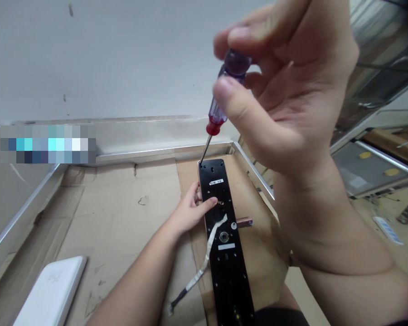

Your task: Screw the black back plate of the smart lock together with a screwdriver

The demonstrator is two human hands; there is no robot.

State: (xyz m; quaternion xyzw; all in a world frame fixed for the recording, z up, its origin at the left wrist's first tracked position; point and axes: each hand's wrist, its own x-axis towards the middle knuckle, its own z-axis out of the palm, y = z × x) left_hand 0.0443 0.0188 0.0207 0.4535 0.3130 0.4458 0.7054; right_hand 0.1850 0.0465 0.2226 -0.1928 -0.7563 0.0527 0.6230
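Observation:
A long black panel (221,213) with several small holes and a "CE 16" label runs up the middle of the view over the cardboard. My left hand (193,206) grips its left edge, thumb on the face and fingers round the side. In my right hand (275,77) is a screwdriver (217,106) with a clear purple handle and red collar, pinched between thumb and fingers. Its tip meets the panel's far left corner; any screw there is too small to make out. A whitish wrapped cable (207,253) trails from the panel to the lower left.
Flattened cardboard (129,217) covers the metal-framed surface, with a white wall behind. A white box-like device (51,290) lies at lower left. A copper-coloured bar (245,222) sticks out right of the panel. On the floor at right are a framed panel (374,165) and a white strip (387,230).

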